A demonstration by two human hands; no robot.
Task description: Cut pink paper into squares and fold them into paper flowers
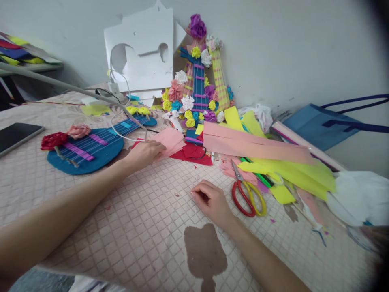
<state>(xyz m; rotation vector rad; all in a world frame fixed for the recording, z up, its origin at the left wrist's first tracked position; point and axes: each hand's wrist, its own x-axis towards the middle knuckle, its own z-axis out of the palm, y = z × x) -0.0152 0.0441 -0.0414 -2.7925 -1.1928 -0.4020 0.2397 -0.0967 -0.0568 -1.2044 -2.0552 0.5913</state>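
My left hand (146, 154) reaches to a small stack of pink crepe paper pieces (170, 139); its fingers are closed at the near edge of the stack, pinching the paper. Under and beside that stack lies red paper (194, 153). My right hand (212, 202) rests on the tablecloth with fingers curled in, and I see nothing in them. Scissors (243, 190) with one red and one yellow handle lie just right of it. Left of my left hand is a flat blue paper guitar (100, 148) with white strings, purple strips, and a red and a pink paper flower.
Decorated paper guitars (200, 85) with crepe flowers stand against the wall. A glue gun (173, 119) sits before them. Pink and yellow crepe sheets (252, 142) spread to the right, near a blue bag (322, 123). A phone (18, 136) lies far left; a white cable (75, 87) crosses above.
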